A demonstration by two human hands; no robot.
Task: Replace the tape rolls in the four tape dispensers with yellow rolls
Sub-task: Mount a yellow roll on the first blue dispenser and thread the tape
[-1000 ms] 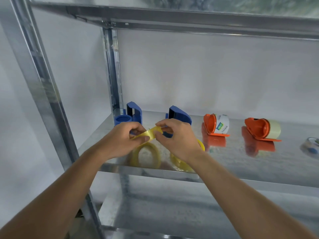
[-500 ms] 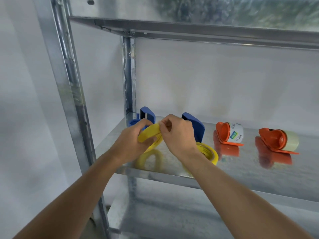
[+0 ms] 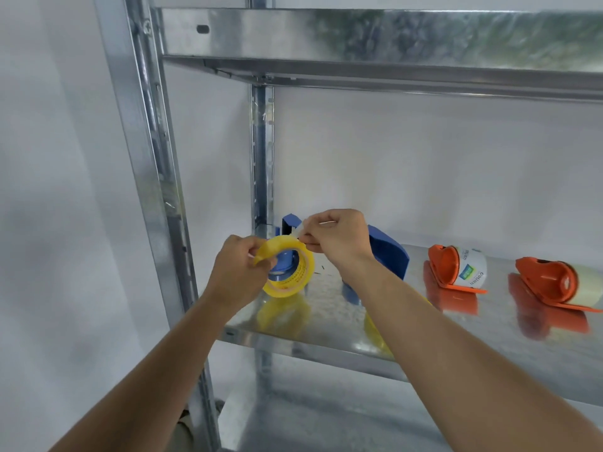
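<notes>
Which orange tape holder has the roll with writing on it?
The left orange dispenser, nearer the blue dispenser. Its white roll has a printed label, while the right orange dispenser holds a plain pale roll.

You stand in what looks like a storeroom or workshop corner: a bare galvanised steel shelving rack [image 3: 326,321] with slotted uprights [image 3: 153,164] against a plain white wall [image 3: 424,164], and blue [image 3: 390,252] and orange tape dispensers [image 3: 456,267] lined up on its shelf.
</notes>
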